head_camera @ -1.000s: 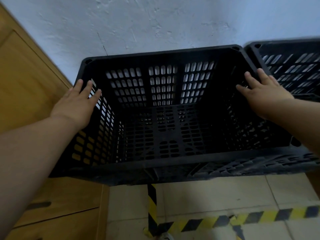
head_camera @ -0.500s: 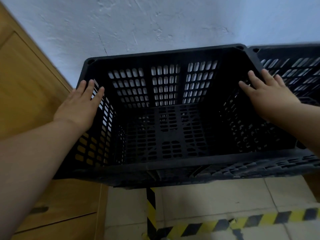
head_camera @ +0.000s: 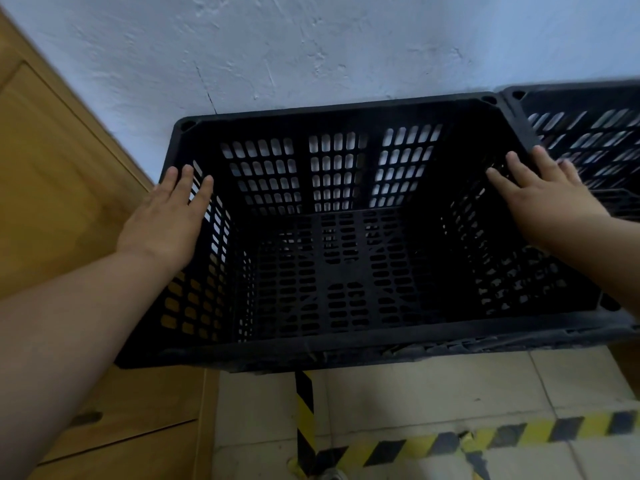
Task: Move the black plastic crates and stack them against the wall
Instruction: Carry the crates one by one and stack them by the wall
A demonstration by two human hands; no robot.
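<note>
An empty black slotted plastic crate (head_camera: 332, 111) fills the middle of the view, well above the floor, its far rim at the white wall (head_camera: 311, 46). My left hand (head_camera: 166, 220) lies flat on its left rim, fingers straight and slightly apart. My right hand (head_camera: 543, 199) lies flat on its right rim in the same way. Both thumbs are hidden. A second black crate (head_camera: 588, 133) sits right beside it, on the right, also against the wall. What the middle crate rests on is hidden.
A wooden cabinet (head_camera: 52, 185) stands close on the left, almost touching the crate. Below is a pale tiled floor (head_camera: 415, 386) with yellow-and-black hazard tape (head_camera: 485, 438) running across and towards the crate.
The crate has shifted slightly right, its rim now close to the neighbouring crate. Both hands keep the same flat pose on the rims.
</note>
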